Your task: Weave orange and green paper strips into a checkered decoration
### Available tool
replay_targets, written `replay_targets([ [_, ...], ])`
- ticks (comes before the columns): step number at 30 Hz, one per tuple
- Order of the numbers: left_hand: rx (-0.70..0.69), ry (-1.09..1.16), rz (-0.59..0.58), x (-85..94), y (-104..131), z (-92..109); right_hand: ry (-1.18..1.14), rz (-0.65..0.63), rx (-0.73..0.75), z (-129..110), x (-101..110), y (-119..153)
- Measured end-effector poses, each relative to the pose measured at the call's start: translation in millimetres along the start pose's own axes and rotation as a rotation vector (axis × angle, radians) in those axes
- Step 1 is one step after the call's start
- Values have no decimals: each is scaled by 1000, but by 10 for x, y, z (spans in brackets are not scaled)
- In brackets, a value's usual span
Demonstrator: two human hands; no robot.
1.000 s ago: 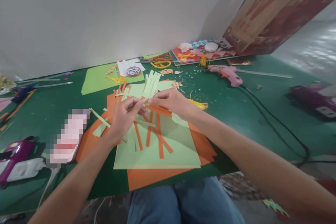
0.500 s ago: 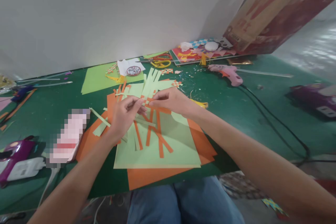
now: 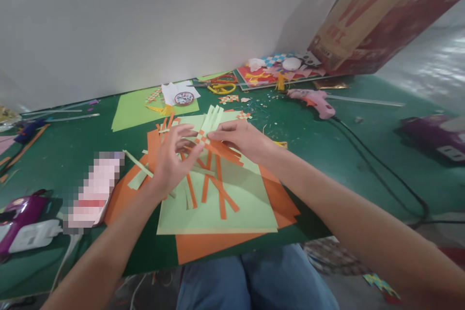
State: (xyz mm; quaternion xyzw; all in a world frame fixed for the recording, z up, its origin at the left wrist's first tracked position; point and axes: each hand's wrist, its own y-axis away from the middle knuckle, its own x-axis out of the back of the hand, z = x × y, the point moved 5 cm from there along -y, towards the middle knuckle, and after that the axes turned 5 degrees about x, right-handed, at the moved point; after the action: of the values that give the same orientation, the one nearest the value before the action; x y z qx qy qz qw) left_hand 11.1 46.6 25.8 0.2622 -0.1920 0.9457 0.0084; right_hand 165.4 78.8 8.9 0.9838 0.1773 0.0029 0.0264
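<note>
A small woven piece of orange and pale green paper strips [image 3: 203, 138] is held up between my hands, its loose green ends fanning away from me and its orange ends pointing right. My right hand [image 3: 238, 138] pinches its right side between thumb and fingers. My left hand [image 3: 178, 155] is at its left side with thumb and fingers spread apart; whether a fingertip touches the weave I cannot tell. Below lie pale green sheets [image 3: 232, 223], with loose orange strips [image 3: 222, 198] scattered on them. Orange sheets [image 3: 196, 249] stick out underneath.
A pink glue gun [image 3: 315, 101] with a black cord lies at the right. Scissors with yellow handles [image 3: 222, 89] rest near the wall. At the left are a phone [image 3: 96, 191] and a purple device with a white plug [image 3: 25, 218]. A paper bag [image 3: 374, 14] stands at the back right.
My left hand has opened its fingers and drawn back from the weave. The woven piece has turned, so more of its checkered middle and the orange ends at right show.
</note>
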Motion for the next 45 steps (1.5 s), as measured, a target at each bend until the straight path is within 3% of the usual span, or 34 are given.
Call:
replay_targets([
  [5,-282,-296,39,-7,48,84,-90,8,-10,4,-4,6],
  [13,-337,-406,71,0,58,130,-91,-15,-3,0,-32,11],
  [21,-452,-339,22,-2,69,163,-48,4,-14,-24,-16,20],
  [45,-259,-260,5,9,39,92,-67,-21,7,31,17,-20],
])
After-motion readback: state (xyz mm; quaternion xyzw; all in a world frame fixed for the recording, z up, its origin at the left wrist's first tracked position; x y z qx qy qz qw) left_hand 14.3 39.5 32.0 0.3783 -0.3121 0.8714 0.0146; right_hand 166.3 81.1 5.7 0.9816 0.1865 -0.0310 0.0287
